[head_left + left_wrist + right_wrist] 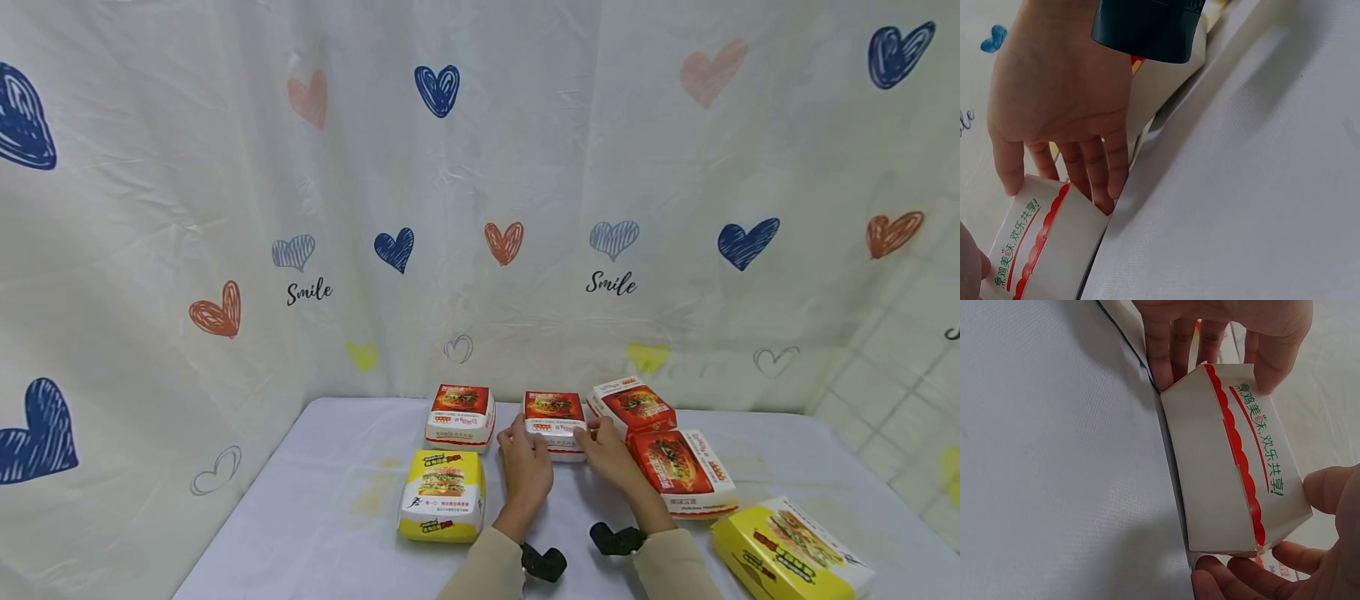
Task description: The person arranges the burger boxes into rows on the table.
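A red-topped box, seemingly resting near the bench's far edge, was held between left hand and right hand.

Both arms reach forward from the bottom of the head view and angle inward toward each other, the right more strongly. The left sleeve and right sleeve stop short of the bare left wrist and right wrist. The left grip has its palm turned inward; its thumb stands apart, opposing the fingers, which are extended with narrow gaps. The right grip mirrors it, slanting to the left, thumb set against fingers. The two are close together, both pinching, but not touching.
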A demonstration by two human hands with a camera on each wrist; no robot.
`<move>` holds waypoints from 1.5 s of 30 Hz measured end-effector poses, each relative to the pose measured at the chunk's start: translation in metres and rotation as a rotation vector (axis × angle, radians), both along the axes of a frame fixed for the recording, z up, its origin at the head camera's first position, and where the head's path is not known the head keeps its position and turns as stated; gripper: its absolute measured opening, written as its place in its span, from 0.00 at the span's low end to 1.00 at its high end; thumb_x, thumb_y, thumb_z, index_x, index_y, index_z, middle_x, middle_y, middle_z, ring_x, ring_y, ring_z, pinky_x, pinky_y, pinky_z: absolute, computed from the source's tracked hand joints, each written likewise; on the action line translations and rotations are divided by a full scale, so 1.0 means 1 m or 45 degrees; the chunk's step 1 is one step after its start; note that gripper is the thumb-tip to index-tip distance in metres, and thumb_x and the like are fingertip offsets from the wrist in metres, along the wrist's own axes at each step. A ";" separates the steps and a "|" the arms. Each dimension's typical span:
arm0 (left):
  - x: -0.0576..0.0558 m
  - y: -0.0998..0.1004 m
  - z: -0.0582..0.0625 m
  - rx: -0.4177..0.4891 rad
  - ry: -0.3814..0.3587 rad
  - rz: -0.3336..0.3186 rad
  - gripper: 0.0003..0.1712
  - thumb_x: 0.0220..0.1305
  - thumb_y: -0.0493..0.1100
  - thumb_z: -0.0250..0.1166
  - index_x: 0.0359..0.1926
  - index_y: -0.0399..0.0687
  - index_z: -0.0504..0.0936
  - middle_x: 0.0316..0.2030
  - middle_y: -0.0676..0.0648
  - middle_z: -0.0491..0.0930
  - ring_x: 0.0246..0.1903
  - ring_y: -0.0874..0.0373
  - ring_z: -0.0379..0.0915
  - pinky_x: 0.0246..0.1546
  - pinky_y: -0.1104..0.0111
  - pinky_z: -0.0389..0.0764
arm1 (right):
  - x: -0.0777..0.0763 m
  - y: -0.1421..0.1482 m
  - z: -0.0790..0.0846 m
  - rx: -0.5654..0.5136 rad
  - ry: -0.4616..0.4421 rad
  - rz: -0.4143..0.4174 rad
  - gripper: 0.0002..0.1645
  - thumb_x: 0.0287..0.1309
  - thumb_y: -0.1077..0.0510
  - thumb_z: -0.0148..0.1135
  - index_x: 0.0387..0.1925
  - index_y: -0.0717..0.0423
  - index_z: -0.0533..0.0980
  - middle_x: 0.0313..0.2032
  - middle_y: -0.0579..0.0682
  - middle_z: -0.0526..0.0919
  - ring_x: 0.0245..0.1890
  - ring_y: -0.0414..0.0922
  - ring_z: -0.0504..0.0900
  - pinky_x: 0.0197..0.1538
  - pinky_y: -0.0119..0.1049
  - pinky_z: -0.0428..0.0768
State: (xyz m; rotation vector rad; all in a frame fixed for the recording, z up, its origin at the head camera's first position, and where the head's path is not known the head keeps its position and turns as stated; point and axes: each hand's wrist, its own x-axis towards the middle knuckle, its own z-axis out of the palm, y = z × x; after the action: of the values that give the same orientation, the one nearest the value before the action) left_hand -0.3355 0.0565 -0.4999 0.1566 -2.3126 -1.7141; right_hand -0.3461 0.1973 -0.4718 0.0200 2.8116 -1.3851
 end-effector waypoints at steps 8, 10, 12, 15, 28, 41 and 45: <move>0.002 -0.001 0.000 -0.006 -0.003 -0.006 0.31 0.77 0.43 0.55 0.77 0.46 0.61 0.65 0.40 0.62 0.63 0.48 0.64 0.64 0.50 0.75 | 0.002 -0.001 0.002 0.025 0.004 0.006 0.34 0.76 0.48 0.48 0.66 0.72 0.55 0.62 0.73 0.66 0.58 0.63 0.71 0.62 0.62 0.73; 0.002 -0.001 0.000 -0.012 0.001 -0.002 0.31 0.77 0.43 0.55 0.77 0.47 0.61 0.65 0.40 0.62 0.63 0.48 0.64 0.64 0.50 0.75 | 0.002 -0.001 0.002 0.041 0.013 0.011 0.34 0.76 0.48 0.49 0.66 0.72 0.56 0.63 0.74 0.66 0.58 0.64 0.72 0.62 0.62 0.73; 0.002 -0.001 0.000 -0.017 0.007 0.005 0.32 0.77 0.43 0.55 0.77 0.47 0.61 0.65 0.40 0.62 0.63 0.47 0.64 0.64 0.49 0.75 | 0.003 -0.001 0.004 0.062 0.031 0.019 0.34 0.76 0.48 0.49 0.66 0.73 0.56 0.63 0.75 0.66 0.59 0.64 0.72 0.62 0.62 0.74; 0.003 0.000 0.003 -0.036 0.026 0.019 0.32 0.76 0.43 0.56 0.77 0.47 0.62 0.66 0.39 0.62 0.63 0.47 0.64 0.63 0.49 0.75 | 0.004 -0.001 0.007 0.092 0.057 0.026 0.35 0.76 0.49 0.50 0.66 0.75 0.56 0.64 0.76 0.66 0.61 0.66 0.72 0.63 0.64 0.73; 0.014 0.000 0.036 -0.099 0.199 0.016 0.26 0.74 0.44 0.60 0.69 0.44 0.71 0.64 0.41 0.66 0.64 0.47 0.64 0.63 0.48 0.74 | 0.025 0.009 0.058 0.156 0.109 0.075 0.38 0.76 0.50 0.50 0.69 0.77 0.52 0.66 0.79 0.58 0.67 0.72 0.65 0.67 0.68 0.66; 0.033 0.013 0.067 0.029 0.467 -0.227 0.06 0.69 0.39 0.62 0.43 0.51 0.83 0.35 0.57 0.81 0.36 0.69 0.73 0.39 0.73 0.75 | 0.055 0.070 0.096 0.138 0.252 -0.002 0.36 0.78 0.38 0.42 0.71 0.61 0.62 0.65 0.67 0.71 0.61 0.65 0.74 0.51 0.55 0.83; 0.038 0.021 0.064 0.073 0.378 -0.359 0.05 0.68 0.39 0.63 0.42 0.48 0.84 0.28 0.58 0.80 0.29 0.71 0.72 0.32 0.76 0.74 | 0.059 0.085 0.087 0.247 0.229 -0.012 0.35 0.78 0.41 0.46 0.68 0.65 0.64 0.64 0.70 0.71 0.62 0.68 0.72 0.56 0.64 0.78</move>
State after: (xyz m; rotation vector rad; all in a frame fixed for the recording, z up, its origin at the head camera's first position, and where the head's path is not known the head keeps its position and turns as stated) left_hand -0.2974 0.0774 -0.4360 -0.4053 -2.1446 -1.7881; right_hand -0.2875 0.2821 -0.3851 -0.0949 3.0867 -1.1654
